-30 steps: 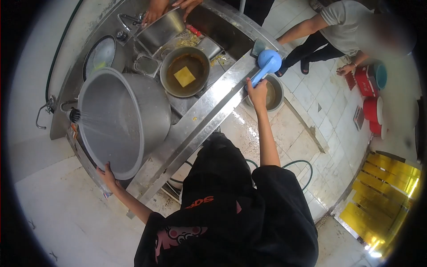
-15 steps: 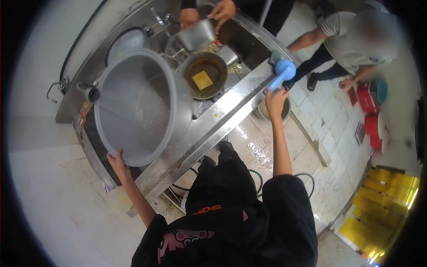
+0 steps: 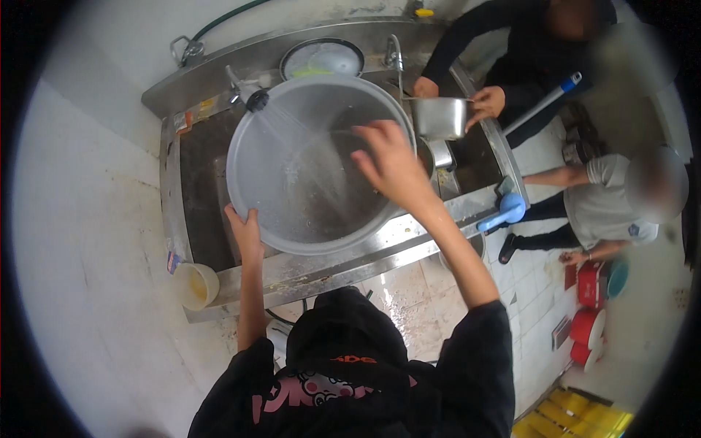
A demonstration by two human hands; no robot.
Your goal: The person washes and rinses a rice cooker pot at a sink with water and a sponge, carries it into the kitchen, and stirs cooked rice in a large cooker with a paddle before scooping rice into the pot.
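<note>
A big grey plastic tub (image 3: 292, 244) leans in the steel sink, its mouth facing me. Water sprays into it from a tap with a black nozzle (image 3: 257, 100). My left hand (image 3: 246, 233) grips the tub's lower left rim. Over the right part of the tub's mouth is my right hand (image 3: 394, 164), fingers spread and holding nothing. To its right, a blue round-headed tool with a handle (image 3: 504, 213) lies on the sink's front ledge.
Opposite, a person in dark sleeves holds a steel pot (image 3: 442, 118) near a second tap (image 3: 394, 55). A round lid (image 3: 321, 58) leans behind the tub. A cream container (image 3: 197, 285) sits front left. Another person bends over near red containers (image 3: 590, 285).
My right hand has let go of the blue tool, left it on the ledge, and moved left over the tub. My left hand stays on the rim. The view has shifted.
</note>
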